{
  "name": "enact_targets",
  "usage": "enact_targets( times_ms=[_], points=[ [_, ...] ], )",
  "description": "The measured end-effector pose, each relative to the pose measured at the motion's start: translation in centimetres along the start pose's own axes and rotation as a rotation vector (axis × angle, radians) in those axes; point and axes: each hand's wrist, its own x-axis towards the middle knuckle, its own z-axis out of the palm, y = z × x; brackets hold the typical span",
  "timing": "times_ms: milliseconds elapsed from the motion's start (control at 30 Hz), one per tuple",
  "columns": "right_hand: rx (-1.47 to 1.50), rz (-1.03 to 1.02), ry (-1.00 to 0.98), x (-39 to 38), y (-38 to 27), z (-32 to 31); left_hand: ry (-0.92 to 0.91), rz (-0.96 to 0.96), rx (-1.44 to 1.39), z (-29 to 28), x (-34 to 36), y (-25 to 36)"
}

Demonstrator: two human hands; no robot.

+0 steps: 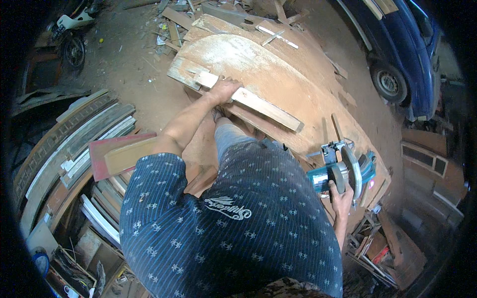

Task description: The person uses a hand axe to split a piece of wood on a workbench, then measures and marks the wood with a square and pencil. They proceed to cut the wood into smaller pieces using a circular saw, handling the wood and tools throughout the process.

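Note:
A pale squared length of timber (271, 110) lies along the near edge of a dusty wooden workbench (243, 59). My left hand (226, 90) is wrapped over the timber toward its left end. At the bench's right end is a teal and grey circular saw (354, 169), with its round blade guard facing up and to the right. The fingers of my right hand (341, 196) close round the saw's dark handle. Saw and timber are apart. Whether the saw's base touches the bench I cannot tell.
Thin wood strips (278, 37) and offcuts lie on and beyond the bench. Stacked boards (74, 144) fill the left side, with a motorcycle (74, 44) farther back. A blue vehicle (397, 54) stands at the far right. Scrap wood (382, 248) is piled at the lower right.

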Motion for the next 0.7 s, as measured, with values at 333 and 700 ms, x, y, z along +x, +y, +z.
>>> enact_targets(
  times_ms=[333,700],
  points=[
    [-0.102,-0.085,-0.008,3.4,2.3,-2.7,0.335,-0.031,0.285,2.4,-0.6,2.4],
    [0.019,-0.451,-0.337,9.8,7.0,0.0,-0.137,-0.420,-1.259,8.6,1.8,28.8]
  ],
)
